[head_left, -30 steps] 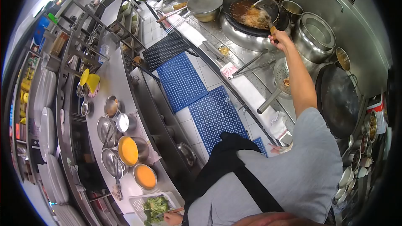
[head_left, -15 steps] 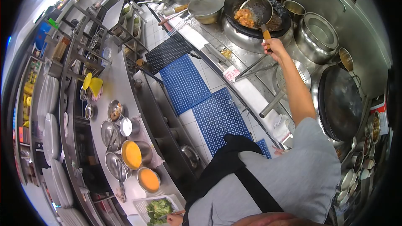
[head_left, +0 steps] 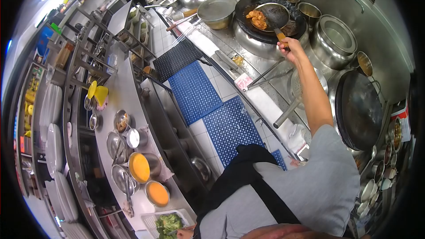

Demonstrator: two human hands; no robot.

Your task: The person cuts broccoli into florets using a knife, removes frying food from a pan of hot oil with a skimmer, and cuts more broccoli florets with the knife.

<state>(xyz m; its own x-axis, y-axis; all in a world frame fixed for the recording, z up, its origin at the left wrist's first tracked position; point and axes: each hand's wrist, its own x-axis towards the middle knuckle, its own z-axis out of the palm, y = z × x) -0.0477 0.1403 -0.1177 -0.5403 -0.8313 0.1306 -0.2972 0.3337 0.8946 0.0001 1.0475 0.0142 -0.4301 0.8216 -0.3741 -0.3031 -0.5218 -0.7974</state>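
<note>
Fingers of the right hand (head_left: 288, 48) are wrapped around the wooden handle (head_left: 280, 36) of a round scoop (head_left: 278, 14), held over the black wok (head_left: 248, 5). Brown cooked pieces (head_left: 256, 19) are bunched at the scoop's left rim; if it were tipped that way, they could be dropped into the wok and hot splashes raised. Knuckles could be burned if the grip were lowered onto the wok's near edge. What lies beneath the scoop cannot be made out. At the near end of the counter (head_left: 108, 104), the left hand (head_left: 183, 233) is partly hidden beside a white basket (head_left: 147, 222) of green leaves (head_left: 168, 225); its fingers' state cannot be told. Along the counter's right edge, orange liquid (head_left: 158, 193) is held in a small pot, yellow liquid (head_left: 141, 168) in a larger one.
</note>
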